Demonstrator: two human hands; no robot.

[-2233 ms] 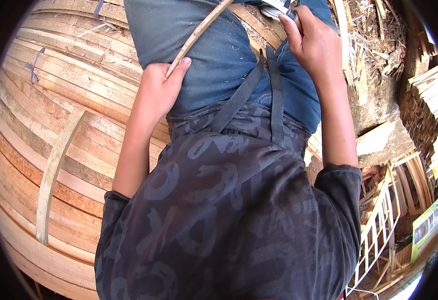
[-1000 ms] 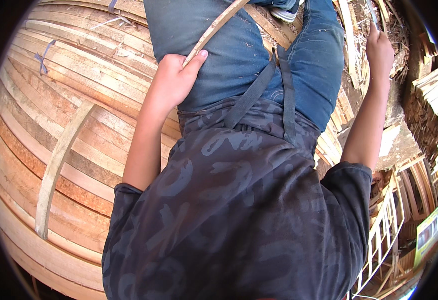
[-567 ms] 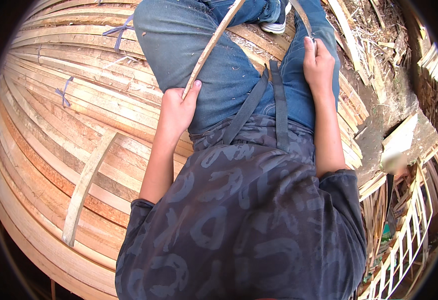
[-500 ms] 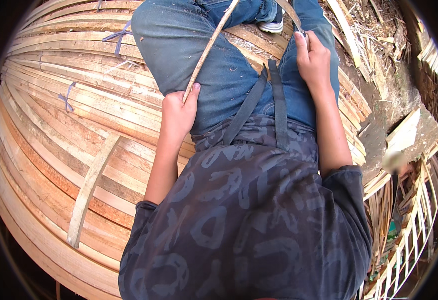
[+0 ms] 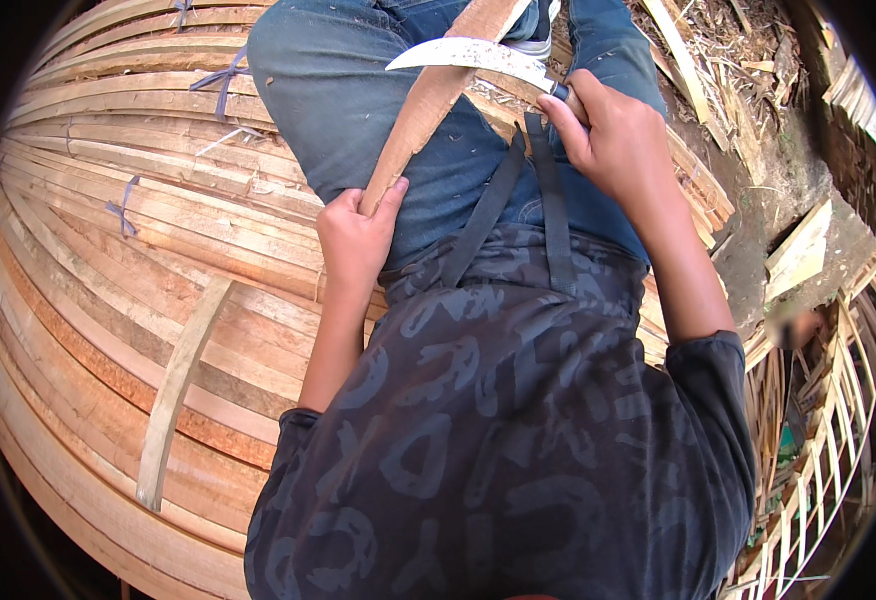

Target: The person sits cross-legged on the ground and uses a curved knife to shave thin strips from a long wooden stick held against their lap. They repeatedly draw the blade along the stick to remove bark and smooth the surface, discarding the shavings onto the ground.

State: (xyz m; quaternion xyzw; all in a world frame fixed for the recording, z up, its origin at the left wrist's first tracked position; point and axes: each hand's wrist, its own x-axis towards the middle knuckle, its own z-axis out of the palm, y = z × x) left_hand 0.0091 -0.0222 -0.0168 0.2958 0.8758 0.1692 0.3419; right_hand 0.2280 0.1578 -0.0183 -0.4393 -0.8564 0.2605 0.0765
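Observation:
My left hand [image 5: 356, 232] is closed around the near end of a long, flat wooden strip [image 5: 420, 128], its thumb lying along the edge. The strip slants up and away to the right, over my jeans, and its far end leaves the picture at the top. In my right hand [image 5: 618, 140] is a sickle [image 5: 478, 57] with a curved, pale, spotted blade and a short handle. The blade lies across the strip's upper part, its tip pointing left; whether it presses into the wood I cannot tell.
Bundles of wooden strips [image 5: 158, 215] with purple ties [image 5: 126, 205] fan out on the left, a short batten [image 5: 183, 390] lying across them. Shavings [image 5: 733, 50] litter the ground at far right. A lattice of thin slats [image 5: 818, 470] stands at lower right.
The wooden strip has turned from its narrow edge to its broad face. My right hand has brought the sickle nearer and left, its blade now over the strip. My left hand keeps its grip.

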